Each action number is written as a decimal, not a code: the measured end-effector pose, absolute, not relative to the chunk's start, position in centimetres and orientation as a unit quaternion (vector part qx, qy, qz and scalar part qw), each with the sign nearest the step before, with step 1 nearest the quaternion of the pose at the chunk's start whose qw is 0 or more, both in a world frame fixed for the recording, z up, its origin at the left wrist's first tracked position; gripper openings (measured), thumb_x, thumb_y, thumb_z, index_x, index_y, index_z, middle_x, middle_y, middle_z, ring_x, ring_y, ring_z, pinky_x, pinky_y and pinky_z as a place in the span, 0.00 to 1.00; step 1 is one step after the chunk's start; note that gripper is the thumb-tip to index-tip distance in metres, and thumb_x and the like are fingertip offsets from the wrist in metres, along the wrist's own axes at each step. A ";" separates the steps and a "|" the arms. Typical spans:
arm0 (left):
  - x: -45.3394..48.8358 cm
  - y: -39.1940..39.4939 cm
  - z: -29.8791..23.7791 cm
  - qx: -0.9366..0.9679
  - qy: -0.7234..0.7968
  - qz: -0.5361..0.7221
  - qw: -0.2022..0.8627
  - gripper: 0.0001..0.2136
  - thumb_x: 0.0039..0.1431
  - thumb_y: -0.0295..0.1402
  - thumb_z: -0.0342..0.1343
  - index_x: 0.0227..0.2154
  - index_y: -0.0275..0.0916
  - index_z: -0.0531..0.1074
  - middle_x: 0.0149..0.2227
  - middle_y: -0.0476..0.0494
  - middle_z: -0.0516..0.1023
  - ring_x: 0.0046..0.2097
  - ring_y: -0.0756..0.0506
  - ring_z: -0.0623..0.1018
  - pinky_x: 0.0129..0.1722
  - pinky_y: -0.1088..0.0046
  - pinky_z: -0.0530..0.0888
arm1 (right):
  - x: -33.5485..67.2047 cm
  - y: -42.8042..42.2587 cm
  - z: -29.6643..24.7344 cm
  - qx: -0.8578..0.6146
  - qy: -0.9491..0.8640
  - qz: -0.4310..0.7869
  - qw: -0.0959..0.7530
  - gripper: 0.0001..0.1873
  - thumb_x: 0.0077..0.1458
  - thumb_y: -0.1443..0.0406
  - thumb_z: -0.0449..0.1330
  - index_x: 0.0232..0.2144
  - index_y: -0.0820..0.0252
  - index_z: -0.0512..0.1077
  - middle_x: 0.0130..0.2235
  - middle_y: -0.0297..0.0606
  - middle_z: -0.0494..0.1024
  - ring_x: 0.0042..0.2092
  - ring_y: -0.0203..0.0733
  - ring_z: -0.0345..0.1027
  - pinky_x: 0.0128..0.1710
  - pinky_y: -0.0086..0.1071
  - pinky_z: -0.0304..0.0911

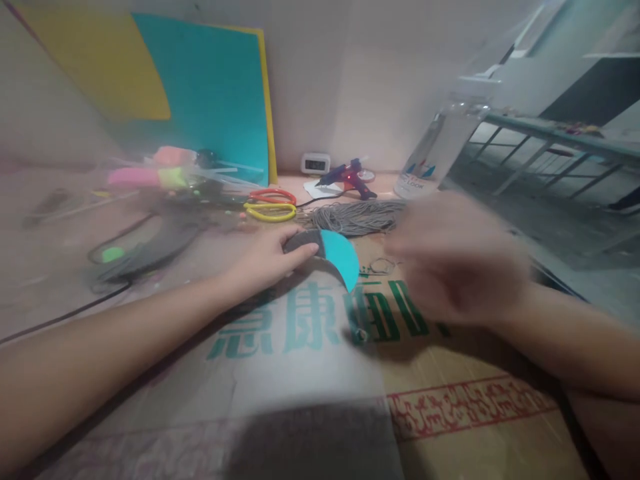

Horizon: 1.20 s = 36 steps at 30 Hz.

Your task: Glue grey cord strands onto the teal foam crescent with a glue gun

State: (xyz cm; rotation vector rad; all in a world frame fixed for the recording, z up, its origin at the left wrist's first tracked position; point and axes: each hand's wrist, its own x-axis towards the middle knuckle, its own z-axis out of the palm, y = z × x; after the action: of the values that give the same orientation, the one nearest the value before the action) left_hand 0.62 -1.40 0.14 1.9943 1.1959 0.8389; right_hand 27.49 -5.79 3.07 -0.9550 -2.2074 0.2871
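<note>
My left hand (280, 257) pinches a turquoise crescent-shaped piece (343, 257) between thumb and fingers. Grey cord (305, 241) covers the end of the crescent under my fingers, while its other end is bare and tapers to a point. To the right, my right hand (455, 257) is raised above the cardboard and smeared by motion, so its fingers cannot be made out. Just behind the crescent lies a loose coil of grey cord (357, 217), with a thin loop of it near the crescent's tip.
Printed cardboard (310, 373) covers the work surface. Behind stand scissors (270, 207) with red and yellow handles, a glue gun (350, 179), a small digital clock (315, 163) and a clear bottle (435, 150). Coloured sheets (215, 93) lean on the wall; blurred craft bits lie left.
</note>
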 end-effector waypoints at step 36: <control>0.6 -1.4 0.2 0.753 0.442 0.330 0.359 0.13 0.60 0.41 0.52 0.27 0.36 0.69 0.25 0.52 0.68 0.27 0.51 0.67 0.28 0.76 0.63 | 21.1 -2.2 0.6 -0.400 -0.837 0.228 0.295 0.11 0.59 0.62 0.55 0.26 0.61 0.67 0.24 0.29 0.66 0.26 0.31 0.57 0.27 0.25 0.52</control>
State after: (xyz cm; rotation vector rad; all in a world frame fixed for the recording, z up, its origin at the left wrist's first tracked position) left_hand 0.57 -1.39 0.17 1.9428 1.1396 0.8500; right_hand 21.14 -2.18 0.59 -1.0655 -2.2286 0.6058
